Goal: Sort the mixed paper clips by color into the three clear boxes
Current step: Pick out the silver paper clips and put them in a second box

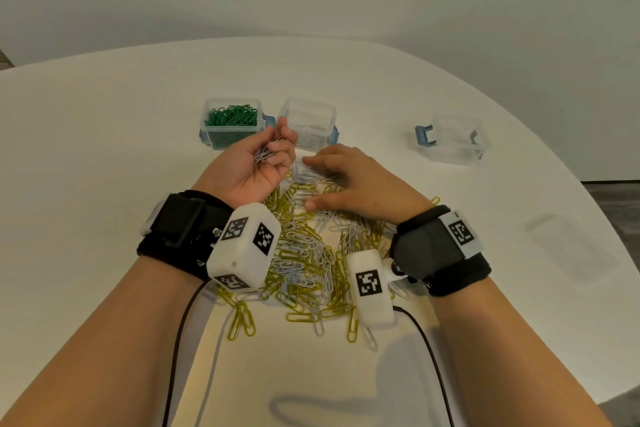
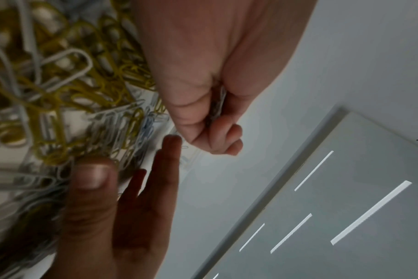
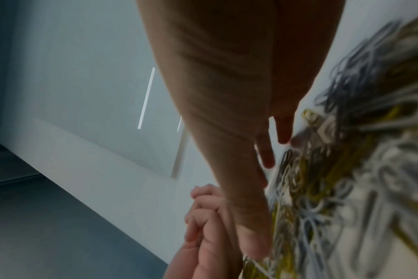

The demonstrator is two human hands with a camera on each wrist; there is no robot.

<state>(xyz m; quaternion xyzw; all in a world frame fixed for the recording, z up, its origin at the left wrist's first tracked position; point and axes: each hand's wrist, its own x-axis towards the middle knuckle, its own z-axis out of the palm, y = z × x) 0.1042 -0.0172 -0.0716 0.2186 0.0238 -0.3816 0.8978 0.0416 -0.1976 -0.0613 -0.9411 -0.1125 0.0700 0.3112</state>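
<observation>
The small clear plastic box with blue latches on the left (image 1: 231, 124) is heaped with green paper clips, and no green shows in the loose pile, so that colour looks finished. The clear box in the middle (image 1: 307, 121) holds a shallow layer of white clips; the clear box off to the right (image 1: 458, 139) looks empty. The mixed pile of yellow and white wire paper clips (image 1: 308, 260) lies on the white surface (image 1: 104, 149) between the wrists, so most of the sorting appears to be left, all the yellow included.

The left hand (image 1: 252, 163), palm up, curls its fingers round a small bunch of white clips (image 1: 265, 152), their long axes roughly aligned and pointing away towards the middle box. The right hand (image 1: 349, 180) lies palm down, fingers straight and spread, on the pile's far edge, gripping nothing. Pile clips point every way.
</observation>
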